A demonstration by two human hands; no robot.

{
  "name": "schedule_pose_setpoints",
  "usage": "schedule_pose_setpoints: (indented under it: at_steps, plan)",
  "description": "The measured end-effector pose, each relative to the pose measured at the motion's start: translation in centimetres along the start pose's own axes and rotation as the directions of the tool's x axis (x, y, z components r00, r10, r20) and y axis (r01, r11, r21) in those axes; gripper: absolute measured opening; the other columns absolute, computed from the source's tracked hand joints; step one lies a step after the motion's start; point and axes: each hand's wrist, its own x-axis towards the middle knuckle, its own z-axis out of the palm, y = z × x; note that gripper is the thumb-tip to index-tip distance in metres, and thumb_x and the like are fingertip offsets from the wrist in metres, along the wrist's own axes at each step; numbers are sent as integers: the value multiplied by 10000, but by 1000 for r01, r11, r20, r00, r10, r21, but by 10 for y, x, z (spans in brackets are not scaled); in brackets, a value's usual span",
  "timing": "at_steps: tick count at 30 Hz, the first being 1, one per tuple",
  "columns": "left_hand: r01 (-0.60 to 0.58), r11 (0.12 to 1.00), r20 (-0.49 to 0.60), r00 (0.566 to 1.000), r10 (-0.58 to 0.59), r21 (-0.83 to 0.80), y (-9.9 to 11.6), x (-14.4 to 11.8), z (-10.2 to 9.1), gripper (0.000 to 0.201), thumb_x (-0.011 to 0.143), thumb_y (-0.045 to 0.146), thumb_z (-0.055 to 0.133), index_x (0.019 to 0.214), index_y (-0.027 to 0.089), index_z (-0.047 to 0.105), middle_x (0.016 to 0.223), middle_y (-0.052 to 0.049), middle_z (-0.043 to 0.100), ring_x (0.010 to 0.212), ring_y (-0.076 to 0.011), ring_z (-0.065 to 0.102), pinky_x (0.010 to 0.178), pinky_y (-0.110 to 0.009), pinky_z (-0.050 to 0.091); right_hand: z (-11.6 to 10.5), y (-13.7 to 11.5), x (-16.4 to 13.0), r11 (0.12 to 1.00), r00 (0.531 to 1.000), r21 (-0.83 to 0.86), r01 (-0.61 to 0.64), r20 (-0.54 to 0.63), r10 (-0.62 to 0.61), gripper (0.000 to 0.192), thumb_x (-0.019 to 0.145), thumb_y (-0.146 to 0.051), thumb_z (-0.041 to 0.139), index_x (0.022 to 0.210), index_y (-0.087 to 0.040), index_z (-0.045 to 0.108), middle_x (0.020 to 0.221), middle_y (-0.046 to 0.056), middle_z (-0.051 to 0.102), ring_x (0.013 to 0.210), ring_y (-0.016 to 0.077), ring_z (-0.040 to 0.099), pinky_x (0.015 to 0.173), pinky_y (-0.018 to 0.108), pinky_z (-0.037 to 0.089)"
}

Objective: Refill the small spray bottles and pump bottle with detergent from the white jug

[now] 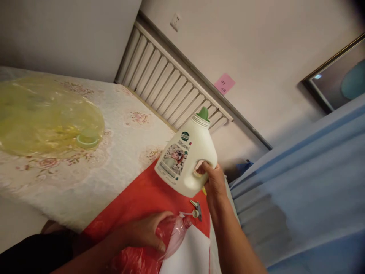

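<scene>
My right hand (pixel 215 182) grips a white detergent jug (pixel 207 146) by its handle, holding it up over the red sheet (pixel 128 201). The jug has a printed label and a green pouring spout (pixel 203 113), with no cap on it. Below, my left hand (pixel 146 230) is wrapped round a clear plastic bottle (pixel 176 236), whose bare neck tilts up to the right. A grey and white trigger spray head (pixel 196 212) lies just past the bottle's neck. To the left, a pale green cap (pixel 87 139) rests by a yellow transparent plastic bag (pixel 48 118).
A flowered tablecloth (pixel 114 167) covers the table, with a white sheet (pixel 191 253) near the bottle. Behind stand a white radiator (pixel 171 80) and a wall with a pink note (pixel 224 83). A blue curtain (pixel 302 190) hangs at the right.
</scene>
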Motion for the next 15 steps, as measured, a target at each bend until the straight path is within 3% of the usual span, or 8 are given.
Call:
schedule_pose_setpoints:
  at_steps: [3,8,15]
  plan:
    - [-53,998,-44,998,54,27,-4,2,-3,953,596,258,812,1471,321,439,1562,-46,473,1457,-353,389,1177,-427,381,-29,-23,-5,997,998,-73,16,-59,-21,260,612,-357,787,632,-193,585,454,-48,565,438,119,516,492,246,417]
    - [-55,995,-120,991,64,78,-1,5,-7,908,615,253,767,1459,257,433,1531,-73,499,1435,-380,401,1141,-449,409,-77,-55,-23,978,994,-206,-11,-105,-11,291,597,-378,796,607,-200,565,431,-44,551,415,120,498,463,242,377]
    - [-92,989,-262,958,119,112,8,10,-6,827,640,253,721,1418,199,447,1466,-105,542,1385,-400,443,1102,-418,432,-130,-66,-66,859,989,-491,-144,-82,120,363,660,-513,746,595,-219,543,389,-35,502,402,126,442,461,257,329]
